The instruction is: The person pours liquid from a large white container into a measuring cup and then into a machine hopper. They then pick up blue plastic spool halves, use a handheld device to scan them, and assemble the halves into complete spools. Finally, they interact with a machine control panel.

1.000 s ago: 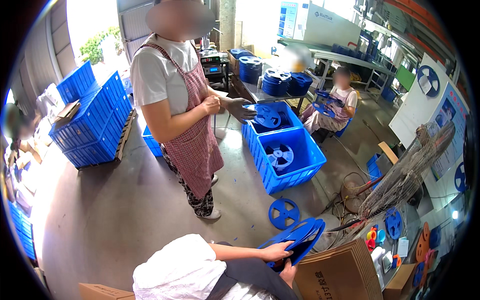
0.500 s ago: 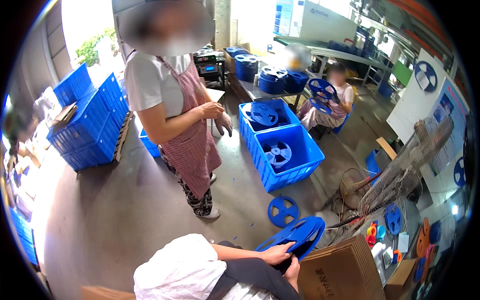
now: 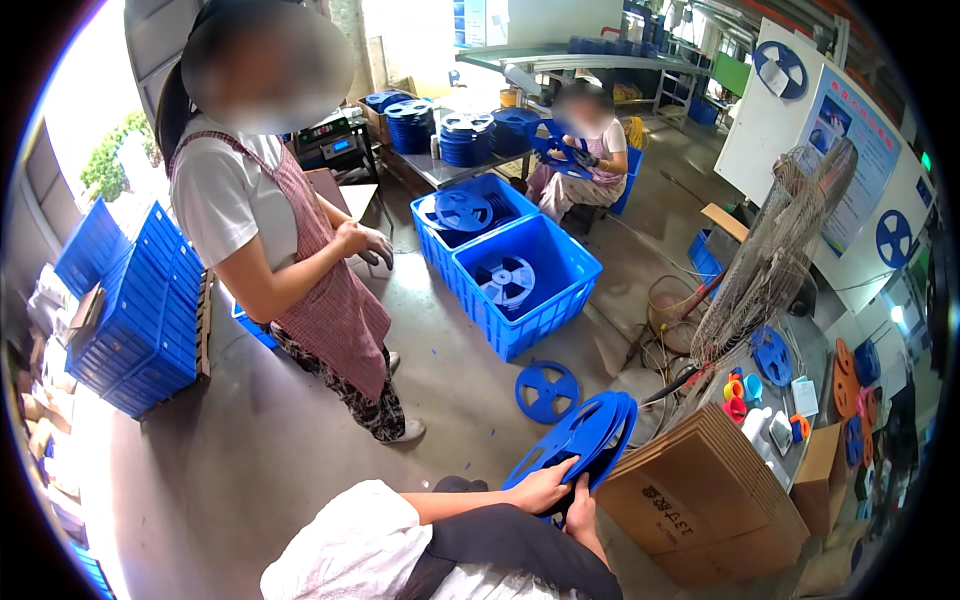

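Note:
Several blue plastic reels [image 3: 572, 432] with cut-out windows are held together in front of me, tilted and slightly fanned. My left hand [image 3: 541, 487] grips the near side of the reels, its fingers curled over the face of the front one. Close beside it, my right hand [image 3: 581, 514] is closed on the lower right edge, partly hidden by my apron and the reels. Another blue reel [image 3: 547, 392] lies flat on the floor just beyond them.
Flattened cardboard boxes [image 3: 700, 495] stand at my right, near a caged fan [image 3: 745, 270]. Ahead are two blue crates [image 3: 540, 325] holding reels. A co-worker in a checked apron [image 3: 325, 260] stands at left; another person [image 3: 590, 180] sits handling a reel. Stacked blue crates [image 3: 140, 320] stand far left.
The whole scene has shifted left in the picture as my view turned. The held reels now stand more upright, and both hands remain on them. The seated person's reel has lowered.

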A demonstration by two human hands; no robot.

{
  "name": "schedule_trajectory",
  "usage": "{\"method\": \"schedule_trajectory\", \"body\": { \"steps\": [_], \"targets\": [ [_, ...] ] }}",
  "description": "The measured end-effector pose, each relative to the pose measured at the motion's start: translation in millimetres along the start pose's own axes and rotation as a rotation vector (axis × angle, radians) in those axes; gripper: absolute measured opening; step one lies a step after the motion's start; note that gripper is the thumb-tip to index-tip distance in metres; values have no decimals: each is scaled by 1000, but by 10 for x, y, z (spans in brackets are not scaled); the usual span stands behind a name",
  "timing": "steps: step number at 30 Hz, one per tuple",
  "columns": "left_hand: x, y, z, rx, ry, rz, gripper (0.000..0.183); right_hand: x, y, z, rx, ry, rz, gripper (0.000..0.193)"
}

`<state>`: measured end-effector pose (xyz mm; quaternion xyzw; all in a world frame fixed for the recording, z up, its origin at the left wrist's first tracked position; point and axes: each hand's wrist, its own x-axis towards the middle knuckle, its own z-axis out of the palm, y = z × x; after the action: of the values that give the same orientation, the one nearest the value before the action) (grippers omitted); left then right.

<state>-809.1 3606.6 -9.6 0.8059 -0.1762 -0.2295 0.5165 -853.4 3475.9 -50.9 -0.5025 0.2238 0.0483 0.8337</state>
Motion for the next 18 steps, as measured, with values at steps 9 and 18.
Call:
{"method": "schedule_trajectory", "body": {
  "steps": [9, 18],
  "targets": [
    [85, 49, -246, -277, -112, -128, 59, -117, -247, 59, 76, -43, 82, 38],
    [250, 587, -926, -589, -333, -217, 57, -308, -1063, 121, -30, -292, 142, 45]
  ]
}}
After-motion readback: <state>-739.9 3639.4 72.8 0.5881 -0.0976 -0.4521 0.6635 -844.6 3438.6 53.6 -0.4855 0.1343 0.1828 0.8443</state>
